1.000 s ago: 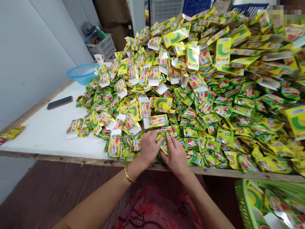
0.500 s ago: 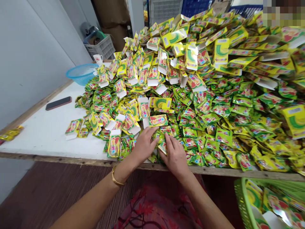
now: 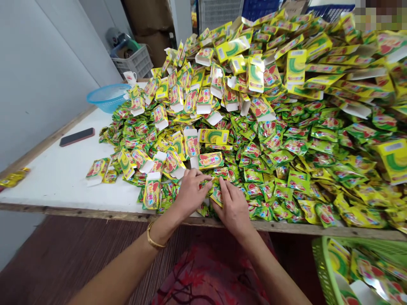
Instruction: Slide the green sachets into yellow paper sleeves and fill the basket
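Amid crinkled, glossy sachets (image 3: 299,180), the right hand (image 3: 234,207) pinches a packet (image 3: 217,195); the left hand (image 3: 190,194) is half-curled, hold unclear.

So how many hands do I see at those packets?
2: the left hand and, beside it, the right hand, both at the front of the packet heap. Others may be hidden behind it.

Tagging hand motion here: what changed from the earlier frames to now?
The left hand has moved left, away from the right hand, and seems to have let go of the green pack, which the right hand still holds. Phone and blue basket stayed put.
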`<state>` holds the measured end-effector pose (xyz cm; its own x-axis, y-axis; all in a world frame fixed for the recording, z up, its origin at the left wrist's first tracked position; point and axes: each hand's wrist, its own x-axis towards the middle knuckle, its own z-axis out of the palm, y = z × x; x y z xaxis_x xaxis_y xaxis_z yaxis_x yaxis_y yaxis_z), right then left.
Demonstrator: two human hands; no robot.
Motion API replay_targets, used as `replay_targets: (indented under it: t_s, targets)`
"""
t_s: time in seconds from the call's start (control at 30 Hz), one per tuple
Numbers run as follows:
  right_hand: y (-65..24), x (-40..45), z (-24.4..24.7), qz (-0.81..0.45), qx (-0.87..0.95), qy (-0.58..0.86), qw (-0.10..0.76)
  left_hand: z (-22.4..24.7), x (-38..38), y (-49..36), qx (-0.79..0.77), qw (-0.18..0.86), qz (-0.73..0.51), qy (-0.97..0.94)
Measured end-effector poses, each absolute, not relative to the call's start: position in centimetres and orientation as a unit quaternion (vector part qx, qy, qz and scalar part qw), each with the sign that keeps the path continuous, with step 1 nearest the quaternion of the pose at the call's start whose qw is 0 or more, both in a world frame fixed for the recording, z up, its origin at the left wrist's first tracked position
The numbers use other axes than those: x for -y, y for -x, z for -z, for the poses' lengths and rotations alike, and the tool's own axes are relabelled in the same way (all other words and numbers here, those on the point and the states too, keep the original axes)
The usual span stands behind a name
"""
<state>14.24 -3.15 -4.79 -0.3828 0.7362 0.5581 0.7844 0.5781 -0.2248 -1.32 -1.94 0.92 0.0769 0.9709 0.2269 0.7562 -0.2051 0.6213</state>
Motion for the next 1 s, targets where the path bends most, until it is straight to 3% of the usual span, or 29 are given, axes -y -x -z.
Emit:
replay_targets:
  t_s: [0.27,0.77,1.0]
  targets:
    - [-14.3,3.2,4.7,0.04,0.822,0.461,0.333,-0.9,3.1,0.7,-0.615,0.111,-0.342,-0.702]
    - [-14.8,3.3,4.9,0.049,0.817,0.445,0.362,-0.2,2.2,-1.4,-0.61,0.349,-0.265,-0.66]
    - [-14.7,3.1,4.6,0.042,0.817,0.422,0.391,-1.5,2.9,-1.2,-0.594,0.35,-0.292,-0.663]
